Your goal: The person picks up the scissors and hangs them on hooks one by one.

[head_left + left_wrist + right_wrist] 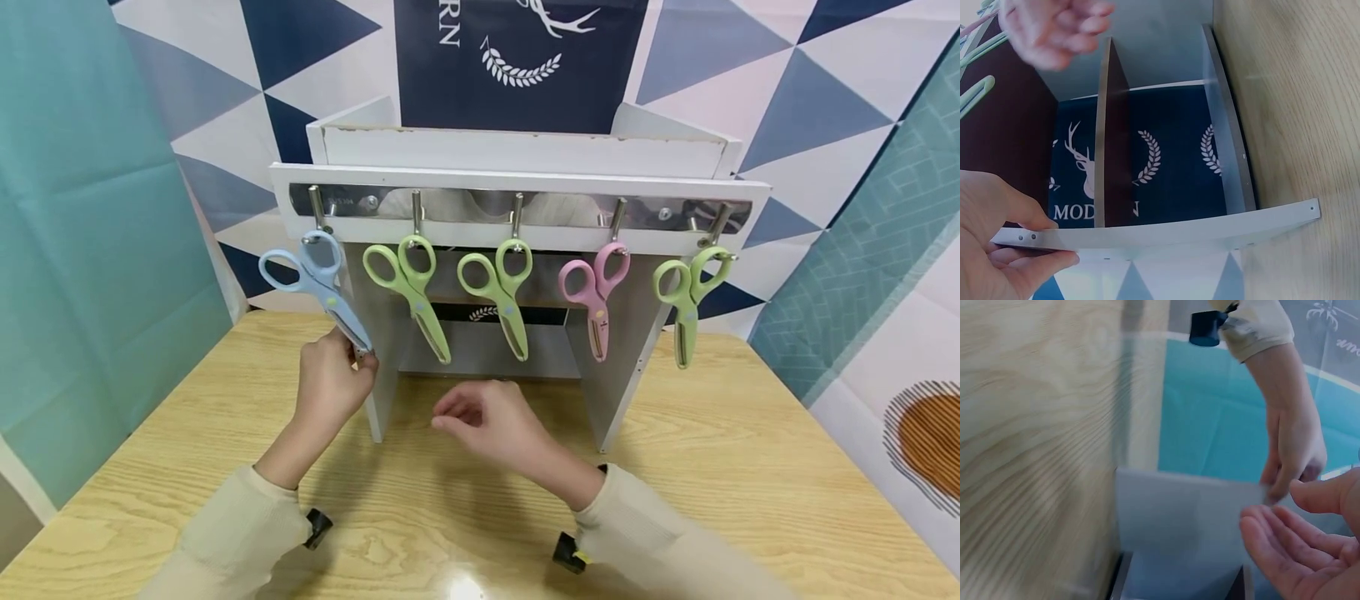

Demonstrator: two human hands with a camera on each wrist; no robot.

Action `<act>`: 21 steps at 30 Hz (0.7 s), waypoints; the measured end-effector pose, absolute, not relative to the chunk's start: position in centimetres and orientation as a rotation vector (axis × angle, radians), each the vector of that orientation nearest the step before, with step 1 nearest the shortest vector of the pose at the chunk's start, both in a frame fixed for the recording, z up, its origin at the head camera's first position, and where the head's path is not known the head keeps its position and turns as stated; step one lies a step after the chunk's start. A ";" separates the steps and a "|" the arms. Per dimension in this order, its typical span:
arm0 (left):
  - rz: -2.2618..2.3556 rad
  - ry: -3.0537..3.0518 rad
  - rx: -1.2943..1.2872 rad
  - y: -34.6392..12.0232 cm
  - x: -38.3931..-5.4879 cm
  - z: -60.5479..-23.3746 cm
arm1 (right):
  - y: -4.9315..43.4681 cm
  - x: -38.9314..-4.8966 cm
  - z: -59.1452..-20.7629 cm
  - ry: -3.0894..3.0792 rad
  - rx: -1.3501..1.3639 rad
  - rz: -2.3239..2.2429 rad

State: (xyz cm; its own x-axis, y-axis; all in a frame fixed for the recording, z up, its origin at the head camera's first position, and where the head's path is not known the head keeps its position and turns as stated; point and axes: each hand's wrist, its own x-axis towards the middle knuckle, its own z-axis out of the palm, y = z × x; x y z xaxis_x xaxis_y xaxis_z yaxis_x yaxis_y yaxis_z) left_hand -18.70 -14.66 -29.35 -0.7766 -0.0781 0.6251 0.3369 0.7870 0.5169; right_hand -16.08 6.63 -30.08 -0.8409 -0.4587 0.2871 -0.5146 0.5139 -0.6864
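Note:
My left hand (333,385) pinches the front edge of the white rack's left side panel (1166,235), thumb on one face and fingers on the other. Just above that hand, the tip of the blue scissors (321,283) overlaps it in the head view. My right hand (501,421) is in the air in front of the rack's opening, fingers loosely curled and holding nothing. From the rack's hooks hang green scissors (412,287), another green pair (504,287), pink scissors (597,292) and a green pair at the right end (686,296).
A metal hook strip (465,207) runs across the front of the white rack (525,150). It stands on a wood-grain table (225,400). Behind is a patterned cloth (322,67), with a teal curtain (82,208) on the left.

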 end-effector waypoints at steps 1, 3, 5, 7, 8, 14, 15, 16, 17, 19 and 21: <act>-0.825 -2.320 -0.196 -14.7 -18.8 -29.3 | 7.3 -16.1 -30.3 -2.695 0.860 1.229; -0.814 -2.307 -0.208 -14.7 -18.8 -29.3 | 8.5 -16.2 -30.6 -2.733 0.864 1.210; -0.806 -2.304 -0.216 -14.7 -18.9 -29.3 | 9.7 -16.2 -31.0 -2.749 0.877 1.196; -0.814 -2.317 -0.213 -14.7 -18.9 -29.3 | 10.9 -16.1 -31.5 -2.751 0.890 1.166; -0.824 -2.329 -0.211 -14.6 -18.9 -29.4 | 11.5 -16.0 -31.7 -2.750 0.892 1.159; -0.880 -2.376 -0.226 -14.5 -18.9 -30.3 | 15.3 -15.3 -33.0 -2.784 0.868 1.106; -0.893 -2.369 -0.230 -14.6 -18.9 -30.5 | 15.9 -15.3 -33.1 -2.796 0.873 1.098; -0.906 -2.364 -0.234 -14.6 -18.9 -30.7 | 16.5 -15.2 -33.0 -2.808 0.883 1.101; -0.924 -2.356 -0.238 -14.8 -19.0 -31.0 | 17.1 -15.2 -33.0 -2.822 0.892 1.099; -0.970 -2.339 -0.236 -15.0 -19.1 -31.4 | 18.3 -15.2 -32.9 -2.851 0.914 1.087; -1.035 -2.323 -0.236 -15.4 -19.2 -31.7 | 19.5 -15.2 -32.7 -2.879 0.932 1.043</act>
